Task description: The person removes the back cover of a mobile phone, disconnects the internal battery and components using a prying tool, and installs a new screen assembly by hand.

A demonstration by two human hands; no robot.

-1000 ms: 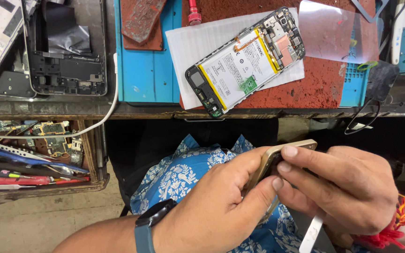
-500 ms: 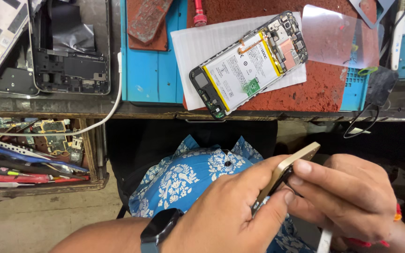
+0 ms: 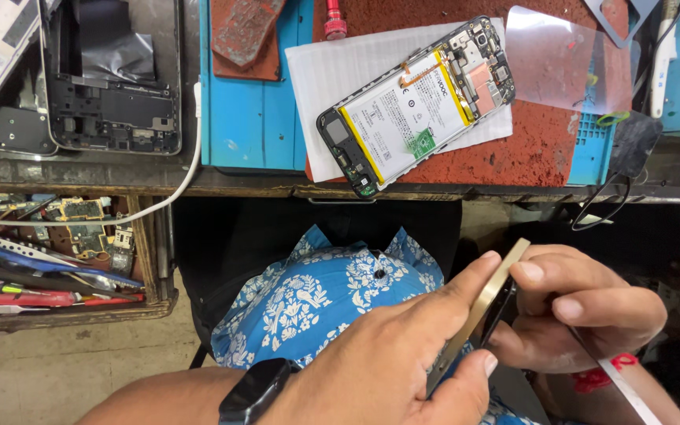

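Left hand (image 3: pixel 391 362): lower centre of frame, fingers closed around a gold-edged phone housing (image 3: pixel 478 315), forefinger laid along its upper edge, thumb under the lower end.
Right hand (image 3: pixel 580 311): lower right, thumb and fingers pinched on the same housing from the other side; a thin metal strip (image 3: pixel 619 386) runs from under this hand toward the lower right corner.
Phone housing: held edge-on between both hands, tilted, in the air above the lap and below the bench edge; its faces are not visible.
Wrist items: dark watch (image 3: pixel 253 391) on the left wrist; red thread (image 3: pixel 596 376) at the right.
Lap: blue floral cloth (image 3: pixel 316 299) just left of the hands.
Progress, judged: an opened phone (image 3: pixel 415 106) with battery and boards exposed lies on white paper (image 3: pixel 332 71), upper centre, so disassembly there looks done; the held housing appears mid-separation, unfinished.
Bench: red mat (image 3: pixel 537 149), clear film (image 3: pixel 568 59) upper right, bare black frame (image 3: pixel 112 79) upper left.
Drawer (image 3: pixel 64 260): left, holds tools and circuit boards.
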